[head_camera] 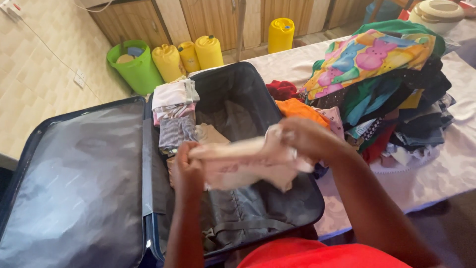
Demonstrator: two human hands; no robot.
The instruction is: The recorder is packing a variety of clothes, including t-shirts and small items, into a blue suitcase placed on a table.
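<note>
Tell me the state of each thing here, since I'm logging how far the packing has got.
Suitcase: open, lid laid flat to the left.
Folded clothes: stacked in the suitcase's far corner.
Pale cloth: held over the suitcase, partly folded, blurred.
Left hand: gripping the cloth's left end.
Right hand: gripping its right end.
Clothes pile: heaped, unfolded, on the table.
Yellow jugs: upright, capped.
Green bucket: upright, uncovered.
</note>
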